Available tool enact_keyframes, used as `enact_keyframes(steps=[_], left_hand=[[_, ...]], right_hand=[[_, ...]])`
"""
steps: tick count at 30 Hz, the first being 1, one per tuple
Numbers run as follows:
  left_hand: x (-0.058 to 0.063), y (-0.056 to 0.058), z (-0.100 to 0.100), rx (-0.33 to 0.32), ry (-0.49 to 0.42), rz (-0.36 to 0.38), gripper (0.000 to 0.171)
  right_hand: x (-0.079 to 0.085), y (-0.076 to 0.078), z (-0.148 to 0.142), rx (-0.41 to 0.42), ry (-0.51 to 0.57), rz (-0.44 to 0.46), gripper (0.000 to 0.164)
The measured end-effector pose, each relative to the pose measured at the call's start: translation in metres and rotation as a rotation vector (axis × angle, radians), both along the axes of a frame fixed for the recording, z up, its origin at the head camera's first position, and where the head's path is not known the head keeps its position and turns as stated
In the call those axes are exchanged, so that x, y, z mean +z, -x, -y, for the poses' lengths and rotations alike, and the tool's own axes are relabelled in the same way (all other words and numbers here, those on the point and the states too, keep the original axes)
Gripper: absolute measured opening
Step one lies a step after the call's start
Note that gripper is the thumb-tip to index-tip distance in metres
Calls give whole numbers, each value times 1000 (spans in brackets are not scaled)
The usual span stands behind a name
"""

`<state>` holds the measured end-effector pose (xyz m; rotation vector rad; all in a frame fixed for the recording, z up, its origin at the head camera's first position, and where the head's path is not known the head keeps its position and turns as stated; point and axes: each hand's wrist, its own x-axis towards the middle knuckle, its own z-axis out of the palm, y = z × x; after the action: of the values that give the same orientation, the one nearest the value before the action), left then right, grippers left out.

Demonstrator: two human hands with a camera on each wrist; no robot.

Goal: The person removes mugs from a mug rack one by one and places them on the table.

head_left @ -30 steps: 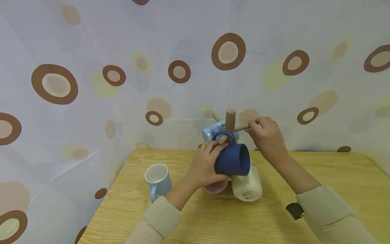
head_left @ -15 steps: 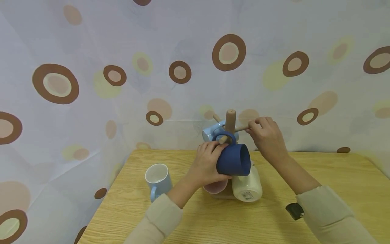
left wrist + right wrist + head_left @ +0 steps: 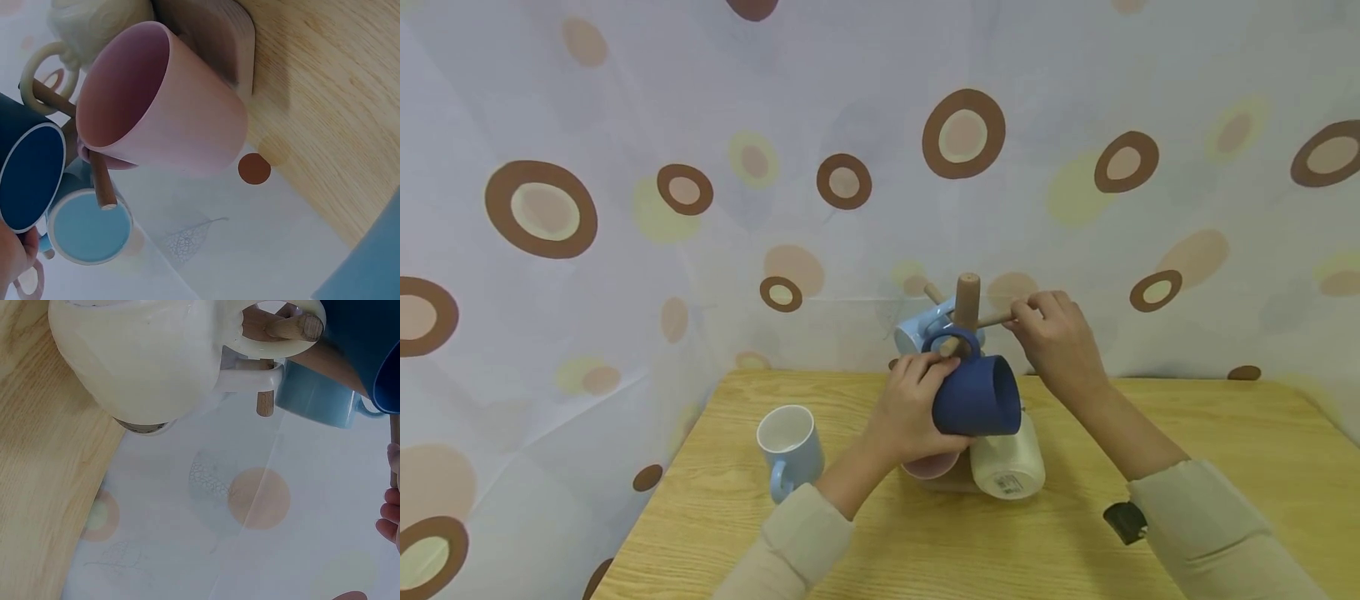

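My left hand [image 3: 910, 412] holds the dark blue mug [image 3: 973, 398] from its left side, thumb underneath and fingers on top. The mug lies sideways, mouth to the right, its handle looped around the front peg of a wooden mug tree [image 3: 967, 300]. With its fingertips, my right hand [image 3: 1060, 346] pinches the right-hand peg [image 3: 995, 317] near its end; those fingers also show at the edge of the right wrist view. A light blue mug [image 3: 913, 331] hangs behind the post. Lower on the tree are a pink mug [image 3: 206, 106] and a cream mug [image 3: 1007, 462].
Another light blue mug [image 3: 796, 454] stands upright on the wooden table [image 3: 700, 517], left of the tree. A spotted cloth [image 3: 865, 83] covers the wall behind. Near the right sleeve is a small black object [image 3: 1125, 522].
The dark blue mug has shifted slightly to the right along with my left hand. The hanging light blue mug sits a little further left. My right hand stays on its peg.
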<state>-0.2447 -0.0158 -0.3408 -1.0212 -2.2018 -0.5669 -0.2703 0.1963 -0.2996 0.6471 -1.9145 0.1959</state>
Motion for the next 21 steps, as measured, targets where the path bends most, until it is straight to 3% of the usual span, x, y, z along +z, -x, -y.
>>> enact_keyframes(steps=[14, 21], left_hand=[[-11, -8, 3, -16, -120, -77, 87], [-14, -13, 3, -41, -189, -48, 87]], right_hand=[[-2, 0, 2, -16, 0, -4, 24], [-1, 0, 2, -14, 5, -16, 24]])
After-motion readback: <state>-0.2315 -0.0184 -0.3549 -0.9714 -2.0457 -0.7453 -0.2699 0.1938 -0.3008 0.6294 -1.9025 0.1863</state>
